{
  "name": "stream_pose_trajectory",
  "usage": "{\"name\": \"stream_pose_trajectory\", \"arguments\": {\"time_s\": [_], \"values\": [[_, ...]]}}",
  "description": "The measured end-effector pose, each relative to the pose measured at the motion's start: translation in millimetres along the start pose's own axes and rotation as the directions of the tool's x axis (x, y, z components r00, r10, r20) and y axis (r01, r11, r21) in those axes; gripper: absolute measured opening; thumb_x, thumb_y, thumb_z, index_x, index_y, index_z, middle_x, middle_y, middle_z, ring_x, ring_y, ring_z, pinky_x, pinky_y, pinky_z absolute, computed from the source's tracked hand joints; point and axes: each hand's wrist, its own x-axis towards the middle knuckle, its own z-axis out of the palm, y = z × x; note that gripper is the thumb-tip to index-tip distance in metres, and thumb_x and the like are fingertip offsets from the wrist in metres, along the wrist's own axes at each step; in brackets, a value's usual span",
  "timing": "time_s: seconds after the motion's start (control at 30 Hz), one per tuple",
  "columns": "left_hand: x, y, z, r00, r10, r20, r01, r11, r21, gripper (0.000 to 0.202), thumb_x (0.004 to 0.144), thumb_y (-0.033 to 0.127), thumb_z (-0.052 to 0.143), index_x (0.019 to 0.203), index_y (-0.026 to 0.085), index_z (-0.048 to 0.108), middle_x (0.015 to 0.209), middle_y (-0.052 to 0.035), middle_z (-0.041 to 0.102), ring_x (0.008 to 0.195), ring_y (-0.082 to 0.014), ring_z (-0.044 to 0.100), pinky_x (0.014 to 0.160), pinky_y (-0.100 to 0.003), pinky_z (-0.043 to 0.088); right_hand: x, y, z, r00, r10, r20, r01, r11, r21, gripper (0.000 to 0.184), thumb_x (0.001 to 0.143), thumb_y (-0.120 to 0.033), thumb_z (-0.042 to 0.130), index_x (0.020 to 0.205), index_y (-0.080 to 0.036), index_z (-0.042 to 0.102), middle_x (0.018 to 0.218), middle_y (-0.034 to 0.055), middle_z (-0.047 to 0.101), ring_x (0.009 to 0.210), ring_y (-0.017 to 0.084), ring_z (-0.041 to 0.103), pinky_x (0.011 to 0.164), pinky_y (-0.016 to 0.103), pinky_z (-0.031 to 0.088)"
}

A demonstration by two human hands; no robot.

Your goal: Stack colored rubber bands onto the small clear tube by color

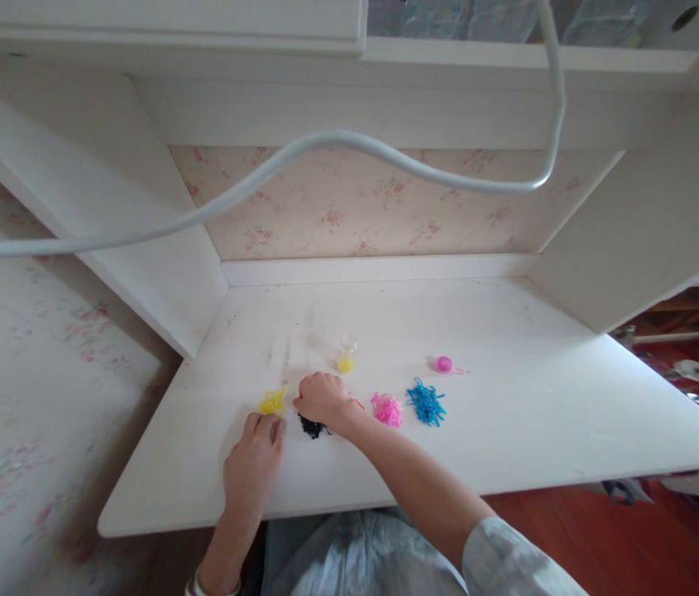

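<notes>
Small heaps of thin elastic bands lie in a row on the white desk (510, 414): yellow (273, 402), black (312, 427), pink (387, 409) and blue (426, 402). My right hand (323, 398) is curled into a loose fist right over the black heap, touching it. My left hand (254, 463) rests flat on the desk, its fingers stretched toward the yellow heap and just short of it. A small clear bag with yellow bands (346, 361) sits behind my right hand.
A pink round piece (444, 364) lies farther back on the right. A white cable (349, 141) hangs across the view in front of the shelf unit. Desk side panels rise at left and right; a red floor shows below.
</notes>
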Motion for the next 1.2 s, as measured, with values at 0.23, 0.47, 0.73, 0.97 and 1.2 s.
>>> {"name": "stream_pose_trajectory", "arguments": {"time_s": [0.23,0.47,0.73,0.97,1.2], "values": [[-1.9,-4.0,8.1,1.0,0.007,-0.028,-0.008,1.0,-0.014,0.027,0.094,0.031,0.037,0.101,0.022,0.061,0.099,-0.0026,0.06,0.061,-0.0109,0.06,0.046,-0.022,0.036,-0.8,-13.8,5.5,0.999,0.029,0.012,-0.03,0.999,0.034,0.027,0.075,-0.022,0.057,0.097,-0.012,0.07,0.099,0.0193,0.069,0.092,0.026,0.067,0.074,0.032,0.051],[-5.2,-14.4,15.1,0.997,-0.02,-0.073,0.006,0.983,-0.184,0.023,0.094,0.028,0.036,0.099,0.02,0.057,0.099,-0.0034,0.06,0.072,-0.0134,0.062,0.053,-0.023,0.042,-3.5,-18.5,2.4,0.998,0.006,-0.066,0.002,0.992,0.126,0.024,0.08,-0.023,0.052,0.089,-0.013,0.072,0.091,0.0167,0.071,0.083,0.025,0.068,0.068,0.03,0.049],[-7.7,-21.7,27.5,0.979,-0.078,-0.186,0.009,0.937,-0.349,0.024,0.095,0.032,0.035,0.096,0.019,0.055,0.096,-0.0055,0.06,0.084,-0.0173,0.062,0.064,-0.026,0.047,-32.6,11.0,-23.1,0.93,0.041,-0.366,0.135,0.888,0.44,0.033,0.093,-0.037,0.039,0.095,-0.021,0.068,0.07,0.0005,0.066,0.061,0.011,0.058,0.055,0.019,0.037],[-6.5,-19.8,27.7,0.979,-0.14,-0.145,0.073,0.916,-0.394,0.025,0.095,0.033,0.034,0.095,0.019,0.054,0.097,-0.0053,0.06,0.085,-0.0174,0.061,0.065,-0.026,0.045,-37.3,62.1,-51.2,0.77,0.355,-0.53,0.136,0.72,0.68,0.036,0.086,-0.049,0.047,0.085,-0.019,0.067,0.051,-0.0062,0.042,0.047,0.009,0.038,0.047,0.021,0.026],[-6.9,-17.6,19.8,0.977,-0.208,-0.046,0.166,0.88,-0.445,0.029,0.096,0.034,0.027,0.089,0.02,0.051,0.09,-0.0041,0.061,0.084,-0.018,0.061,0.066,-0.028,0.045,-23.4,77.4,-54.2,0.739,0.409,-0.535,0.129,0.694,0.708,0.043,0.083,-0.053,0.046,0.085,-0.015,0.068,0.051,-0.0051,0.04,0.047,0.01,0.035,0.046,0.022,0.024]]}}
